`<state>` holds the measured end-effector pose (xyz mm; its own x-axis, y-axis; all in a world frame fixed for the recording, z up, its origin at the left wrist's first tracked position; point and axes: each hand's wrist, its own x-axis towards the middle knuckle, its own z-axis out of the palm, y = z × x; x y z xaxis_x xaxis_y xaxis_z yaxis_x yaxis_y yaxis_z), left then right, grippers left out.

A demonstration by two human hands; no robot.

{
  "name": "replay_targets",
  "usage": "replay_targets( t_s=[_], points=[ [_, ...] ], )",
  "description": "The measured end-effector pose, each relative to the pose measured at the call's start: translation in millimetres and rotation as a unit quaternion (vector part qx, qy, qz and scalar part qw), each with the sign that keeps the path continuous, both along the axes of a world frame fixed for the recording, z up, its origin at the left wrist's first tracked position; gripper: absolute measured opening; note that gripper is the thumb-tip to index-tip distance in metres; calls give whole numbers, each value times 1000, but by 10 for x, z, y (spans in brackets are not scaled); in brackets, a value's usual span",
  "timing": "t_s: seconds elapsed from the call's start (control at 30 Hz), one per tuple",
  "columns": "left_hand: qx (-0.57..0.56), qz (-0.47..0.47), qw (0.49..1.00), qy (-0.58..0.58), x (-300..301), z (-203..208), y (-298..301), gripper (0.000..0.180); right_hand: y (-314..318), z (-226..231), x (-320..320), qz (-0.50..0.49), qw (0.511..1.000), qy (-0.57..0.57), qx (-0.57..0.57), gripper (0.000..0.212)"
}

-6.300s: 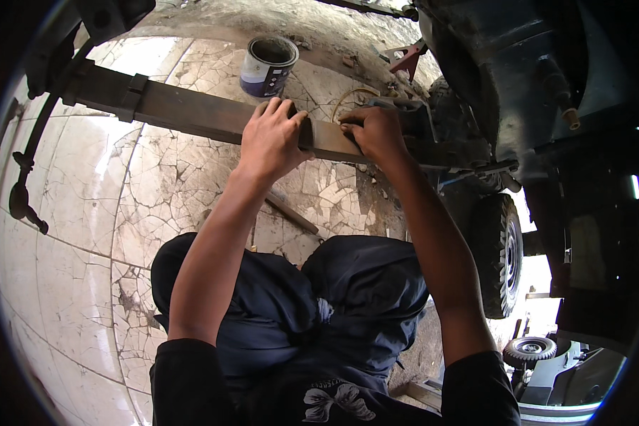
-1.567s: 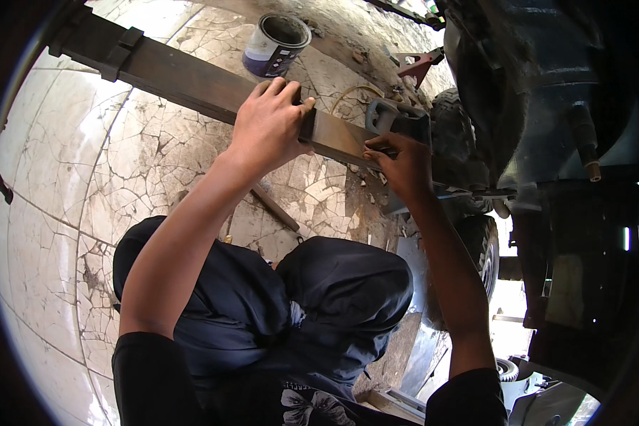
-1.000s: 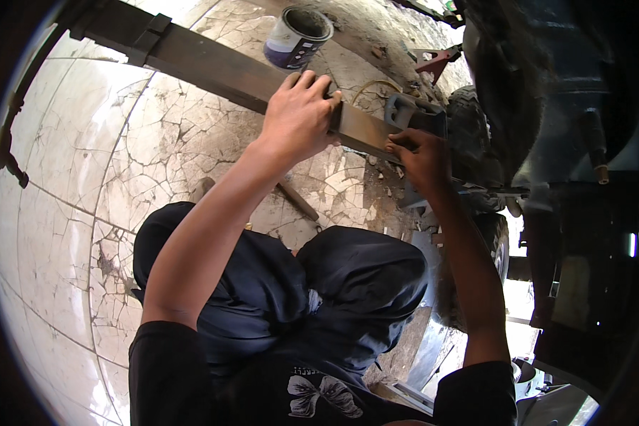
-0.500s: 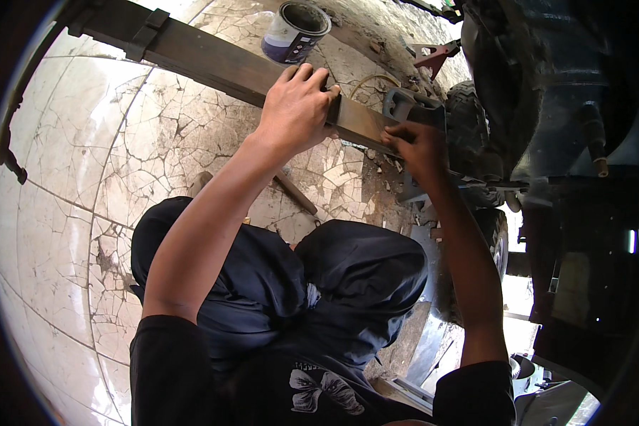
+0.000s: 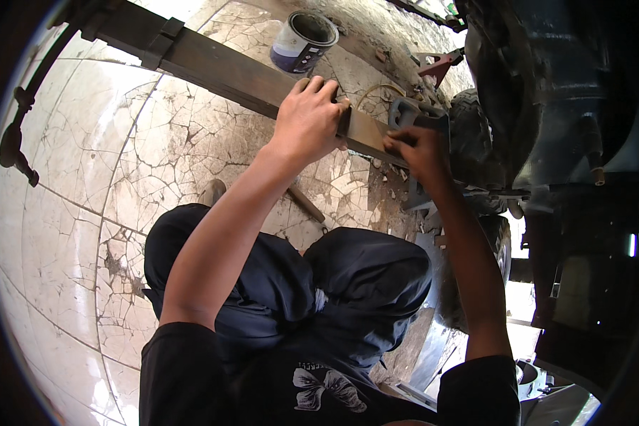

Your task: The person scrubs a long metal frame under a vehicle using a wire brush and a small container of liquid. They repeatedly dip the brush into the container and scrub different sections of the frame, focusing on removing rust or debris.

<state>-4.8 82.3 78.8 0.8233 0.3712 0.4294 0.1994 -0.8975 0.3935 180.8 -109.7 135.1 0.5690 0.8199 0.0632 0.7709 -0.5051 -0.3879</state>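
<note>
A long, dark stack of flat metal bars, looking like a leaf spring (image 5: pixel 227 69), runs slantwise from the upper left toward the vehicle's underside at the right. My left hand (image 5: pixel 311 117) is wrapped over it, fingers across the far edge and thumb by the near one. A dark block or band sits at those fingertips, mostly covered. Farther right, where the bar looks paler and brownish, my right hand (image 5: pixel 420 153) has its fingers bent together at the bar's surface. Whatever those fingers may pinch is too dark to make out.
Beyond the spring stands an open paint can (image 5: pixel 304 42) on cracked floor tiles (image 5: pixel 184 128). Dark vehicle parts (image 5: pixel 561 106) crowd the right side. A wooden handle (image 5: pixel 305 204) lies near my knees, and a red stand (image 5: pixel 441 65) is at the far right.
The whole scene has shifted slightly right and down in the picture. Both hands keep nearly the same places on the spring.
</note>
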Motion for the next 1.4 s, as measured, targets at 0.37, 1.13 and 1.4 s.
replay_targets(
  t_s=[0.37,1.13,1.4],
  points=[
    [-10,-13,1000,-2,46,37,-41,72,396,92,-120,-14,999,11,38,17],
    [61,-13,995,-71,5,-111,-14,68,-170,-242,-560,-91,951,-99,278,18],
    [-12,-87,971,-220,-19,-142,-307,50,-866,-1037,-814,-219,878,216,366,26]
  ],
)
